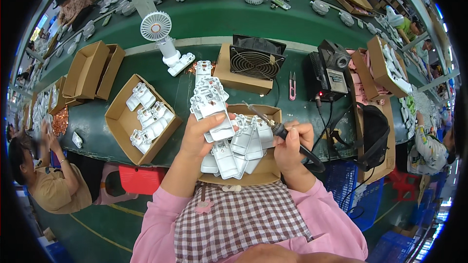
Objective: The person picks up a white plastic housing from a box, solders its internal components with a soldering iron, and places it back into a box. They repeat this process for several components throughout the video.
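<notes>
one soldering iron in the right hand; beyond that hand, one soldering station and one pair of snips; beyond the left hand, one upright handheld fan; just left of that hand, one cardboard box; beyond both, one square cooling fan.

No readable lettering or signs
</notes>
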Action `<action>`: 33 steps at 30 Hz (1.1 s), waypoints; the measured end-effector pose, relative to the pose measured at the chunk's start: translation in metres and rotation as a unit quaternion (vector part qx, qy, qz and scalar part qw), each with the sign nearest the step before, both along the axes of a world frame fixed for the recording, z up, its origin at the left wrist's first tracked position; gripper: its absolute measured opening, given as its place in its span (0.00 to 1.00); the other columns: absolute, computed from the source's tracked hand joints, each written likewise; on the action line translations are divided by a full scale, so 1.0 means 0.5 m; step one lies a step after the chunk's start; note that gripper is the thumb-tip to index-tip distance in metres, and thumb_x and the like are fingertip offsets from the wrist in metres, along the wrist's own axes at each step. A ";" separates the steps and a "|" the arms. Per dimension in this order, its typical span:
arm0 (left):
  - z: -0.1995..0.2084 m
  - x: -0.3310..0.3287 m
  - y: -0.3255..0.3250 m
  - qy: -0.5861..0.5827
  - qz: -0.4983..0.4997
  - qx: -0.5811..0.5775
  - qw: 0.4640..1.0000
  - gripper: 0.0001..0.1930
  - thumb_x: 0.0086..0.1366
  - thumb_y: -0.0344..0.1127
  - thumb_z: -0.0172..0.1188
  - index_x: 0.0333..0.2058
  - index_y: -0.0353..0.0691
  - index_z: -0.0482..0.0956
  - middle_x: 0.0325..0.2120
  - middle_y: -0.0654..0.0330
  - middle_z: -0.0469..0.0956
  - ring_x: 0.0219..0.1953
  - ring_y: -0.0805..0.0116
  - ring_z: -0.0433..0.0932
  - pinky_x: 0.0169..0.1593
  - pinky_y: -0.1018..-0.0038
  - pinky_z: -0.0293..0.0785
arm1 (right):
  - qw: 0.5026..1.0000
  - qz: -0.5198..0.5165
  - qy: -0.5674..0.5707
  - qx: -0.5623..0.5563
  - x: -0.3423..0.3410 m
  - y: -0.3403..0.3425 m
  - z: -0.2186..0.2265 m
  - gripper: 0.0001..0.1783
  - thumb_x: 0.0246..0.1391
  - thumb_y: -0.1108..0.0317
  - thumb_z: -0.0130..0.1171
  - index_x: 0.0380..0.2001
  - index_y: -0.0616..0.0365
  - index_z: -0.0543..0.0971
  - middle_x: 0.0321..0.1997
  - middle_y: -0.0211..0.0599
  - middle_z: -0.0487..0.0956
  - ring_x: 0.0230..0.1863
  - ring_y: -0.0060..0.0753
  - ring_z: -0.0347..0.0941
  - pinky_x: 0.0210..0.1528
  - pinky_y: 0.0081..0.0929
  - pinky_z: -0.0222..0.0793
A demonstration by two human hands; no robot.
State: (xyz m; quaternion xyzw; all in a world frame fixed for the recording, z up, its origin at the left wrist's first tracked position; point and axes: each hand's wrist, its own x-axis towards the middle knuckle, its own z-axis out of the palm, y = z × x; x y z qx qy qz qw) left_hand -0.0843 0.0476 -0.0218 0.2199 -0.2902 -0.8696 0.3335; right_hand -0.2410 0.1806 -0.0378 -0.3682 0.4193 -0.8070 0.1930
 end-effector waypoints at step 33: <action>-0.014 -0.020 0.000 -0.191 0.073 -0.219 0.954 0.28 0.48 0.24 0.65 0.50 0.34 0.67 0.39 0.61 0.76 0.39 0.76 0.74 0.45 0.78 0.70 | 0.990 -0.008 0.056 0.130 0.014 -0.020 0.010 0.08 0.54 0.73 0.55 0.25 0.61 0.67 0.17 0.29 0.72 0.16 0.13 0.64 0.18 0.14 0.60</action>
